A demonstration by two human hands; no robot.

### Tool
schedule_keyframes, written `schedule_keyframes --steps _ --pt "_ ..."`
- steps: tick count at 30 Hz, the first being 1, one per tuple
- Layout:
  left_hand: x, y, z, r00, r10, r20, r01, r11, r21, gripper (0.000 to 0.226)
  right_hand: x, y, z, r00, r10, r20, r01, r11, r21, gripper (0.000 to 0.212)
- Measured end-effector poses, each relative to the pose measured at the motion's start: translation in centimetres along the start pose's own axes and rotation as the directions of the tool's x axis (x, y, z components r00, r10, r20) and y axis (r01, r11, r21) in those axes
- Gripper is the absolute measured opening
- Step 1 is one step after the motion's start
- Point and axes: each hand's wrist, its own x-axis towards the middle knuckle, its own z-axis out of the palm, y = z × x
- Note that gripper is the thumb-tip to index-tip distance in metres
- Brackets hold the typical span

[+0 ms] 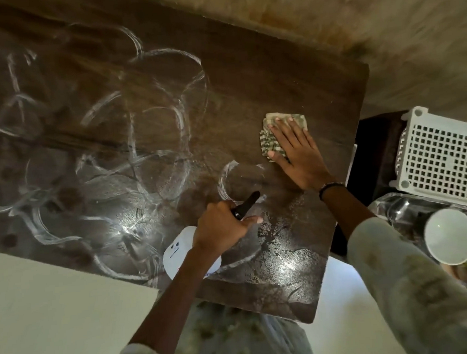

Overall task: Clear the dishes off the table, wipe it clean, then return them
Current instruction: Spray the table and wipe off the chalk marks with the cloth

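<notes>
The person is standing at the near edge of a dark wooden tabletop (248, 74) whose surface is showing many whitish ring marks and smears, with a wet, glistening patch by the near right corner. The right hand (293, 151) is pressing flat on a folded checked cloth (272, 144) near the tabletop's right edge, its fingers (284, 130) lying straight and spread over the fabric rather than curled around it. The left hand (224, 229) is gripping a white spray bottle (177, 257) by its neck, fingers curled around the black trigger head (246, 204), whose nozzle is pointing toward a ring mark just ahead (no spray is visible). The bottle is being held over the near edge of the tabletop. Off to the right, well apart from the tabletop, a white bowl (449, 236) is sitting on a shiny metal surface (398, 207), just beside a white perforated plastic basket (441, 156). A dark band is circling the right wrist.
</notes>
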Motion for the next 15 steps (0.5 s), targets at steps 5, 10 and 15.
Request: schedule_keyframes --steps 5,10,15 --pt "-0.6 -1.4 -0.4 0.993 -0.092 -0.069 0.083 0.99 -0.118 0.065 -0.3 -0.7 0.3 0.999 0.039 -0.015 -0.039 0.999 0.004 0.066" --pt "-0.7 -2.1 -0.8 0.982 -0.121 -0.146 0.105 0.989 -0.108 0.057 0.1 -4.6 1.6 0.997 0.075 -0.032 -0.073 0.997 0.034 0.064" --pt "-1.3 -2.3 -1.1 0.98 -0.056 -0.189 0.008 0.969 -0.246 0.053 -2.5 -9.5 3.9 0.99 -0.138 -0.007 0.138 0.99 0.008 0.06"
